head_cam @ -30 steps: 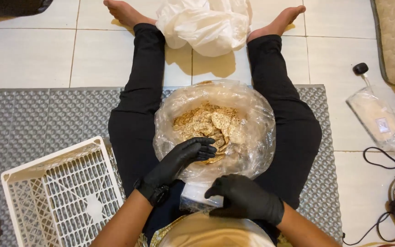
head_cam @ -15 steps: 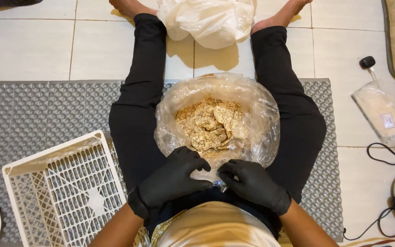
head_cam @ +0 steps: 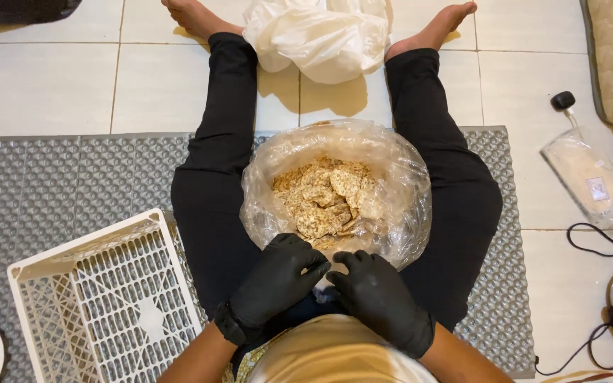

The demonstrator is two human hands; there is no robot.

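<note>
Gloved hands meet low in the centre of the view, at the six o'clock edge of a clear plastic bag (head_cam: 335,191) full of pale, flat, crumbly crackers (head_cam: 324,198). The bag sits on the floor between the outstretched legs of a seated person in black trousers (head_cam: 211,184). A second ago the left hand (head_cam: 274,284) was reaching into the bag among the crackers while the right hand (head_cam: 377,298) waited nearer the body; now both have drawn back to the bag's near rim and sit fingertip to fingertip, just touching the plastic. Both wear black gloves. The left hand is loosely curled, fingers bent downward; the right is likewise curled, palm down. Something small may be pinched between them, but the gloves hide it, so whether either hand holds anything cannot be told. By my reading, the hands have finished a reach into the crackers and are now working at something close to the lap. At eight o'clock lies a white plastic lattice crate (head_cam: 104,301) on a grey embossed foam mat (head_cam: 58,184). At twelve o'clock, between the bare feet, rests a crumpled white plastic bag (head_cam: 321,35). At three o'clock a clear packet (head_cam: 587,177) lies on the pale tiles.
</note>
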